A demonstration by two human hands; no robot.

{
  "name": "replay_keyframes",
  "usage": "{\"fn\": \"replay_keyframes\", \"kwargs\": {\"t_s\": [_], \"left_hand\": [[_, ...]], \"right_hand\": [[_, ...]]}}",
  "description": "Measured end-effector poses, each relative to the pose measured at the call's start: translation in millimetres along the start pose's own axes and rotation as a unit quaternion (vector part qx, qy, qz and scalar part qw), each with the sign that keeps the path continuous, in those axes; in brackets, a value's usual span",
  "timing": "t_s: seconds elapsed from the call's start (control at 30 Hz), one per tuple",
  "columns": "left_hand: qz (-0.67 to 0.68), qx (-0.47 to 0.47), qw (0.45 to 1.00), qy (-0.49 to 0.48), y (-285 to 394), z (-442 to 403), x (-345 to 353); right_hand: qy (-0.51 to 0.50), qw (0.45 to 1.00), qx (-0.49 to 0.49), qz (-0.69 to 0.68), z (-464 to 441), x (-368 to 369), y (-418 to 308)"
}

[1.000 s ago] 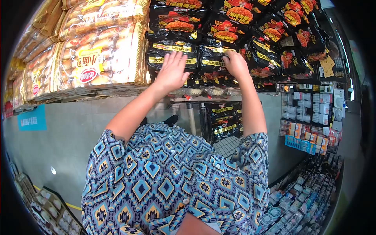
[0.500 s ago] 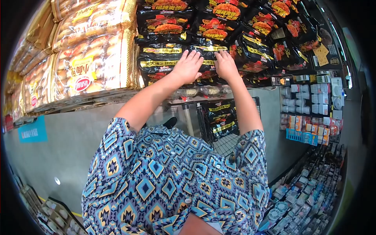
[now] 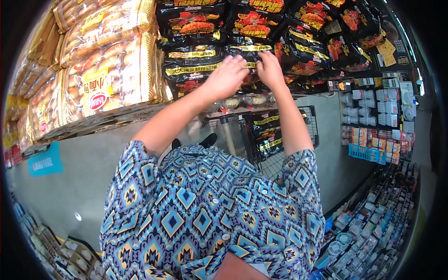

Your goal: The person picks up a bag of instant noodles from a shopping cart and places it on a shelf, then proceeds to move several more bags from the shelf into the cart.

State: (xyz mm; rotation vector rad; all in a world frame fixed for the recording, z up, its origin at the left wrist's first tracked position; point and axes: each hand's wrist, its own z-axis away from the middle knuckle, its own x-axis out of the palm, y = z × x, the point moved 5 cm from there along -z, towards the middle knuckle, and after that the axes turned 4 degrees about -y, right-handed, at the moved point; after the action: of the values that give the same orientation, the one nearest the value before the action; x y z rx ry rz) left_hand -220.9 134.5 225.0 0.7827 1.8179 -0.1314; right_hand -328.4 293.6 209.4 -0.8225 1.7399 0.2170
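Black noodle packs with yellow bands lie in rows at the top of the head view. My left hand (image 3: 227, 76) is over the front pack (image 3: 249, 49), palm down, its fingers apart and slightly blurred. On the right side of that same pack rests my right hand (image 3: 269, 71), fingers stretched forward and a little bent at the tips. Neither hand is wrapped round anything. To the left of my left hand lies another black pack (image 3: 193, 67). Below my forearms, a wire shopping cart (image 3: 275, 164) holds similar black packs (image 3: 266, 133).
Large bags of small bread rolls (image 3: 100, 81) are stacked at the left. White goods hang on a rack (image 3: 373, 109) at the right, above a blue basket (image 3: 367, 153). Crowded shelves (image 3: 368, 219) fill the lower right. Grey floor (image 3: 93, 186) shows at the left.
My left hand has shifted slightly right, towards my right hand. My right hand has moved up a little and its fingertips bend more. The view has shifted slightly.
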Motion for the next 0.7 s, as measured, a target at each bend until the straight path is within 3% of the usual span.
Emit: {"fn": "replay_keyframes", "kwargs": {"t_s": [0.03, 0.1, 0.17, 0.23, 0.3, 0.37, 0.4, 0.43, 0.47, 0.5, 0.53, 0.57, 0.63, 0.67, 0.7], "left_hand": [[0.097, 0.055, 0.991, 0.071, 10, 10, -10], [0.282, 0.012, 0.959, -0.024, 28, 43, -10], [0.429, -0.056, 0.888, -0.154, 34, 89, 13], [0.470, -0.166, 0.818, -0.286, 23, 152, 47], [0.422, -0.234, 0.822, -0.302, -4, 227, 93], [0.396, -0.358, 0.800, -0.275, -51, 333, 155], [0.271, -0.297, 0.870, -0.285, -59, 362, 144], [0.241, -0.421, 0.798, -0.357, -85, 431, 173], [0.050, -0.289, 0.802, -0.521, -112, 515, 222], [0.100, -0.512, 0.686, -0.508, -107, 519, 182], [0.144, -0.703, 0.523, -0.460, -90, 520, 137], [0.146, -0.704, 0.522, -0.459, -92, 539, 141], [0.261, -0.415, 0.733, -0.472, -86, 520, 134], [0.404, -0.690, 0.551, -0.241, -85, 537, 135], [0.403, -0.692, 0.549, -0.240, -78, 530, 136]], "right_hand": [[0.031, 0.999, -0.011, -0.035, 5, -12, -11], [0.068, 0.995, -0.013, -0.073, 20, -28, -36], [0.019, 0.980, 0.054, -0.192, 44, -25, -55], [-0.051, 0.954, 0.082, -0.285, 70, -5, -72], [-0.180, 0.910, 0.145, -0.344, 95, 23, -83], [-0.193, 0.915, 0.118, -0.335, 114, 51, -91], [-0.228, 0.912, 0.104, -0.325, 113, 52, -106], [-0.248, 0.919, 0.090, -0.293, 115, 62, -116], [-0.248, 0.922, 0.062, -0.293, 115, 71, -126], [-0.248, 0.924, 0.032, -0.290, 114, 79, -134], [-0.250, 0.923, 0.031, -0.290, 110, 85, -138], [-0.246, 0.919, 0.047, -0.305, 105, 91, -140], [-0.241, 0.912, 0.062, -0.325, 94, 102, -137], [-0.230, 0.924, 0.045, -0.301, 88, 105, -136], [-0.219, 0.935, 0.028, -0.276, 82, 110, -134]]}}
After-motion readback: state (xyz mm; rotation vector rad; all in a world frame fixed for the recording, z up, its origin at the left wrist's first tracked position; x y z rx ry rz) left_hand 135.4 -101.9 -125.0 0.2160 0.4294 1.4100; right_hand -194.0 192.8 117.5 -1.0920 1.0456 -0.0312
